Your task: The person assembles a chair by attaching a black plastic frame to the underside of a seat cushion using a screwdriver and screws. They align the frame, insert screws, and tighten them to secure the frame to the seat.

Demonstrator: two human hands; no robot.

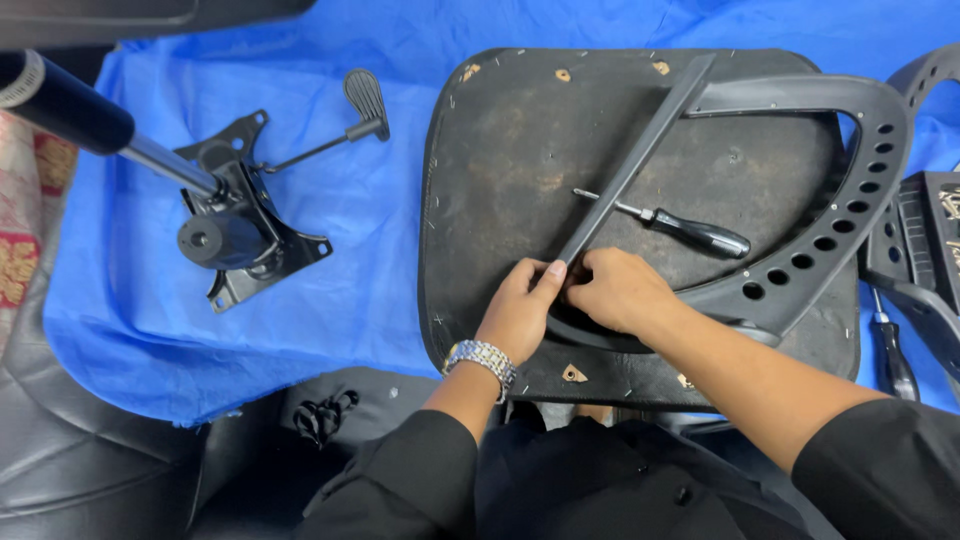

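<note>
Left hand (517, 312) and right hand (618, 290) both clenched on near end of black armrest bracket (800, 180), atop upturned seat pan (500, 150); screwdriver (690, 228) just beyond.

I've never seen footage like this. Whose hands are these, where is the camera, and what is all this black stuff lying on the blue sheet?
There is one picture, from a camera worn on a person's head, looking down at their own hands. On a blue sheet lies an upturned chair seat. Across it rest a black armrest frame with a row of holes and a screwdriver. The left hand and right hand meet at the frame's near end, gripping it. Farther left sits a metal tilt mechanism with a lever and gas cylinder.
</note>
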